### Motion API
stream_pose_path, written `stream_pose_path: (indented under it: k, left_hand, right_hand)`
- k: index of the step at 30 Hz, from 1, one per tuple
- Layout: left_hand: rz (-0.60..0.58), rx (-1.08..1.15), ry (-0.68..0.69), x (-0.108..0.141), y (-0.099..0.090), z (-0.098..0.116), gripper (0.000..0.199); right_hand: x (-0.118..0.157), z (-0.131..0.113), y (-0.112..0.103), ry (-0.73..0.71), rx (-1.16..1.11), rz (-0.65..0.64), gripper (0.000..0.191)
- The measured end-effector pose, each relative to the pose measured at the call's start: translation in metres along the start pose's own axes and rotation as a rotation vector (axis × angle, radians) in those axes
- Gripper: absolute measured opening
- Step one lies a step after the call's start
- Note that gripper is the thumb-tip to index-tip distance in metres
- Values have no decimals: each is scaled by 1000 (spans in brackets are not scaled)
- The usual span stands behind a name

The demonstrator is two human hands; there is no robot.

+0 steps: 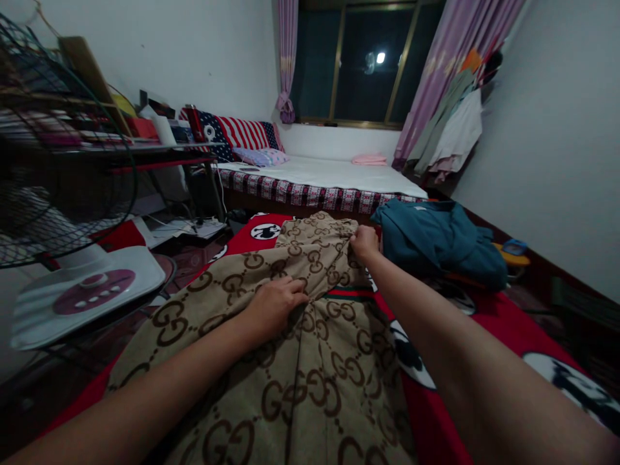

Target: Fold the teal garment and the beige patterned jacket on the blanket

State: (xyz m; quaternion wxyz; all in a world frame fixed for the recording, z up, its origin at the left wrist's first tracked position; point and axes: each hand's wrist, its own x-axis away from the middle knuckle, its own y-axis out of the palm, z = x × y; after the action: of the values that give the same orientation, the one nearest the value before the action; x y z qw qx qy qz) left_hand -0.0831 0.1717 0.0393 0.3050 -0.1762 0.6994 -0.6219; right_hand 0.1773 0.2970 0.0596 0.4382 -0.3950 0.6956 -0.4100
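Observation:
A tan dress-like garment (252, 361) with a brown double-G pattern lies spread out before me. A green-and-red striped band (351, 293) crosses its waist. My left hand (278, 303) rests on the cloth left of this band, palm down, with its fingers stretched out and slightly bent. Farther up, at the garment's right upper edge, my right hand (365, 243) is closed on the bunched fabric. Under the garment is a red cloth (440, 400) with black-and-white round prints. A folded teal garment (436, 239) lies just right of my right hand.
To the left, a fan (87, 284) with a white base stands in front of a cluttered desk (165, 148). A bed (320, 174) with a pale cover lies beyond, beneath the window. Clothes (455, 135) hang by the right wall, above a small yellow stool (512, 256).

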Motion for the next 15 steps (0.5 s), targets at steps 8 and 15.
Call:
stream_pose_path:
  k: [8, 15]
  left_hand:
    - [26, 90, -94, 12, -1, 10, 33]
    - [-118, 233, -6, 19, -21, 10, 37]
  right_hand:
    - [65, -48, 15, -301, -161, 100, 58]
    - [60, -65, 37, -368, 13, -550, 67]
